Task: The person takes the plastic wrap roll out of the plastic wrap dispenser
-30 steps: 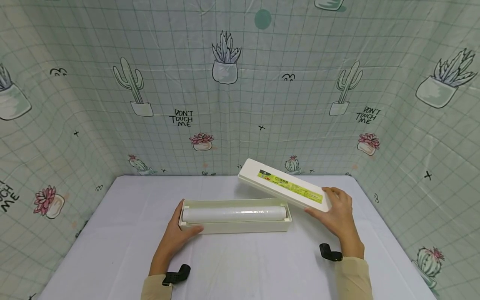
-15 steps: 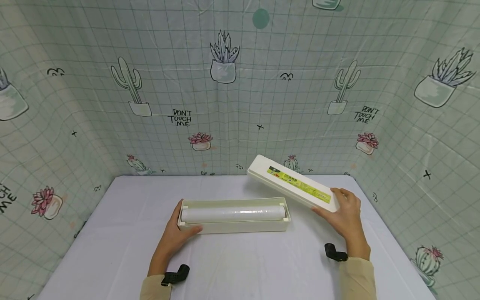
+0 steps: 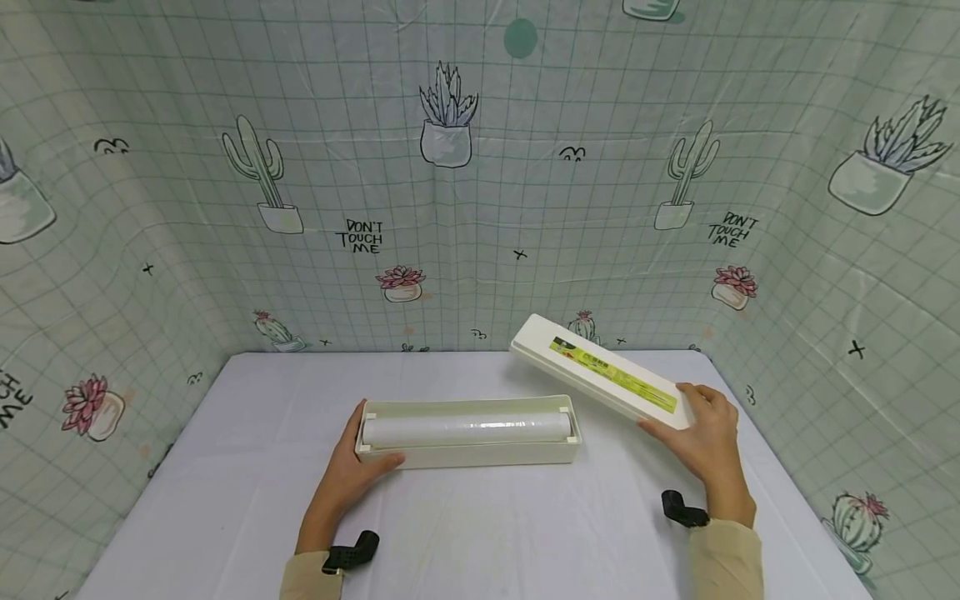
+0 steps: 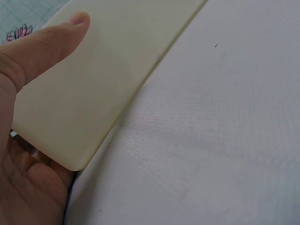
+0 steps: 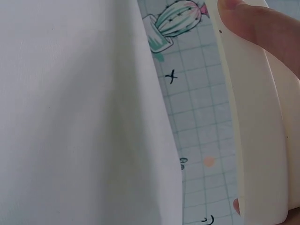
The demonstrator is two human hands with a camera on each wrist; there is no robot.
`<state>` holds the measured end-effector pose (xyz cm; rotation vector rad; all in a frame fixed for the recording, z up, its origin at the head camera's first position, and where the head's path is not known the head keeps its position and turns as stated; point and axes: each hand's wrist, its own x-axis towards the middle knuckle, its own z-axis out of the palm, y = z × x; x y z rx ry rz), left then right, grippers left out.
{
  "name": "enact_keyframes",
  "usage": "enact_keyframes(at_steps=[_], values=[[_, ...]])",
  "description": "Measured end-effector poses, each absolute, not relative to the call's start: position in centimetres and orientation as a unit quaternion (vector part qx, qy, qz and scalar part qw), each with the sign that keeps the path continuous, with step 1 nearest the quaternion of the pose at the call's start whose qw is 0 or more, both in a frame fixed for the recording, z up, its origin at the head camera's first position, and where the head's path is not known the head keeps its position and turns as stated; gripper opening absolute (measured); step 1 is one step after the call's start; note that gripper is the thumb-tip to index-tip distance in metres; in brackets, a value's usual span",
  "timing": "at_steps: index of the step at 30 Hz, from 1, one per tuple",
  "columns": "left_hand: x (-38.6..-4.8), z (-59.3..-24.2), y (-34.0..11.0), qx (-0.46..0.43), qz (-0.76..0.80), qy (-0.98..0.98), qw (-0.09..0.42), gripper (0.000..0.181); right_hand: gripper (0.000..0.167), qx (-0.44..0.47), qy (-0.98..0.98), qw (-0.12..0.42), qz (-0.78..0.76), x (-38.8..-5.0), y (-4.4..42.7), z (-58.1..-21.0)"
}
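Observation:
A long cream box (image 3: 487,454) lies on the table with its top off. Inside it sits a white roll of plastic wrap (image 3: 465,428). My left hand (image 3: 356,467) grips the box's left end, thumb on the front wall; in the left wrist view that thumb (image 4: 47,47) lies along the cream wall (image 4: 93,93). My right hand (image 3: 701,433) holds the white lid (image 3: 536,342) by its right end, thumb on the near edge and fingers at the far side. The lid is raised and tilted, its green and yellow label facing up, apart from the box. In the right wrist view the lid (image 5: 258,117) stands at the right.
A white cloth (image 3: 480,533) covers the table. Behind and at both sides hangs a gridded curtain (image 3: 480,208) printed with cacti. Black wrist cameras (image 3: 352,552) sit on both forearms, above beige sleeves (image 3: 726,558).
My right hand has carried the lid to the right, away from the box. The box and my left hand have stayed in place.

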<state>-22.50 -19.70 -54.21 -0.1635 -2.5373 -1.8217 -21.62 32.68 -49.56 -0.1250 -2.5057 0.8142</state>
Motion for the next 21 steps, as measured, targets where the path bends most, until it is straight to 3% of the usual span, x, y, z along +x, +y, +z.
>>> enact_keyframes(at_steps=[21], values=[[-22.4,-54.0,-19.6,-0.053,-0.587,-0.808,0.005,0.115,0.089,-0.093,-0.92,0.23,0.303,-20.4,35.6,-50.0]])
